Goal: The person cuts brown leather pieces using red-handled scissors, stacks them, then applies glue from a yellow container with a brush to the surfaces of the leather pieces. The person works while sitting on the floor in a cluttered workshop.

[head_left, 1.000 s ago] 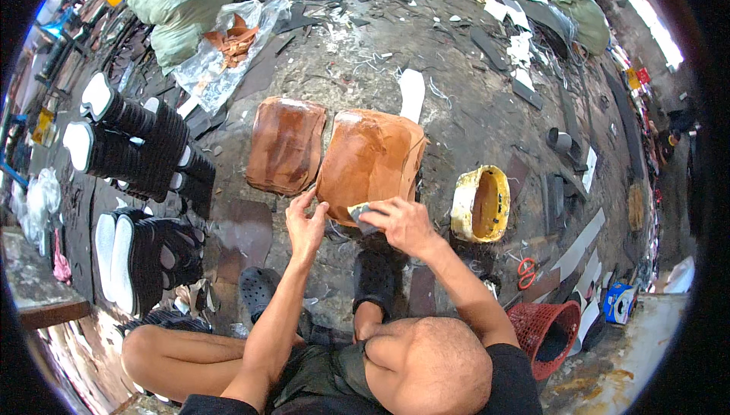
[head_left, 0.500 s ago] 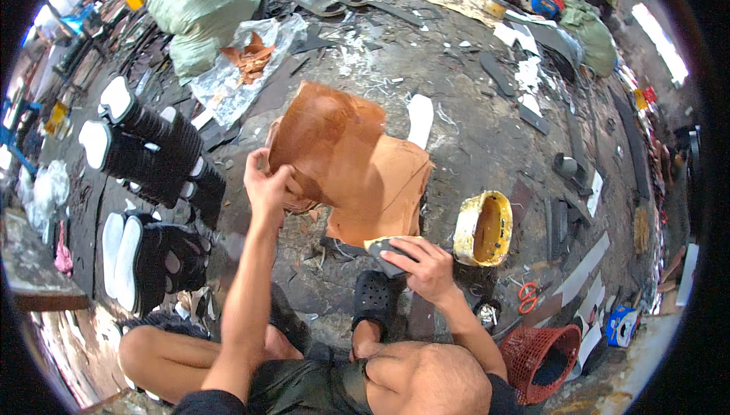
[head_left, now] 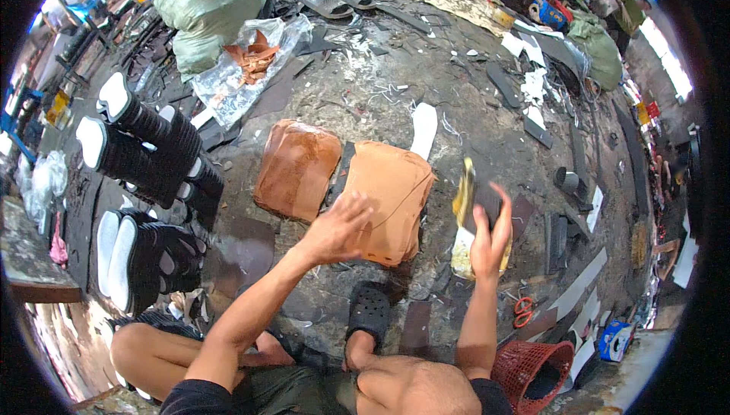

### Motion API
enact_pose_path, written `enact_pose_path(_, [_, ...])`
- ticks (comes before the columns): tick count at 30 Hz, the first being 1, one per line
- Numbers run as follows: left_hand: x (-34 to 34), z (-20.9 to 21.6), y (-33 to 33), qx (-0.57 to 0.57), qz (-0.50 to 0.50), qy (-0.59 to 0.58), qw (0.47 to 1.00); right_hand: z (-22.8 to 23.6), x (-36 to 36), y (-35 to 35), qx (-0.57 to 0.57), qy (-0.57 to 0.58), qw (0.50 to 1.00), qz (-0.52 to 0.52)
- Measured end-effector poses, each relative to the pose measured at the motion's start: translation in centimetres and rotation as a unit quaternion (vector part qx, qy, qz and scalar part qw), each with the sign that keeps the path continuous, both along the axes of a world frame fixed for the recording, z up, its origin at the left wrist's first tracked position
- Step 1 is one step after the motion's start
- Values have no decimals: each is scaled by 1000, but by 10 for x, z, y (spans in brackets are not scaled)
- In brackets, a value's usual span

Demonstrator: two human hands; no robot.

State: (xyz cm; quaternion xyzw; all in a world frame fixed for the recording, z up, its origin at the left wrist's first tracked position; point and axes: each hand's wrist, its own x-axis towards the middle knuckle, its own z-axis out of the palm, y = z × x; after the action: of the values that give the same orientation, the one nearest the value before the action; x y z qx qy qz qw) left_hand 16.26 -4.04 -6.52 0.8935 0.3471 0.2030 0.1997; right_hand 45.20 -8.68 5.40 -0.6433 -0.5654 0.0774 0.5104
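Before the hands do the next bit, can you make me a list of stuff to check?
1. Grey pad held in the right hand: ok.
2. Tan stack lying flat on the floor: ok.
3. Left hand clear of that stack: cannot tell, it's blurred.
4. Inside of the yellow-white tub easy to see: not ok, mostly hidden.
5. Orange scissors away from both hands: ok.
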Motion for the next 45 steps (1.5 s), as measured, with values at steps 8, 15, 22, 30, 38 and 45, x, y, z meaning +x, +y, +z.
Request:
enact_pose_path(8, [44,-35,-91,82,85,99,988,-46,-31,97,-189,-163,962,115])
enact_pose_path(15, [44,-35,-95,36,114,86,989,-68,-82,70,-209,-304,910,187])
enact_pose_path(22, [53,-15,-90,-14,45,135,990,-89,-36,65,-200,-319,891,253])
enact_pose_path(30, [75,-15,-60,-47,69,22,996,-70,-38,113,-247,-279,911,176])
enact_pose_path(38, [-23,-39,-58,-123,499,-385,767,-81,-102,28,-175,-285,900,279])
enact_pose_path(45, [-77,-47,-61,-178,523,-418,721,-91,-63,-5,-93,-347,811,462])
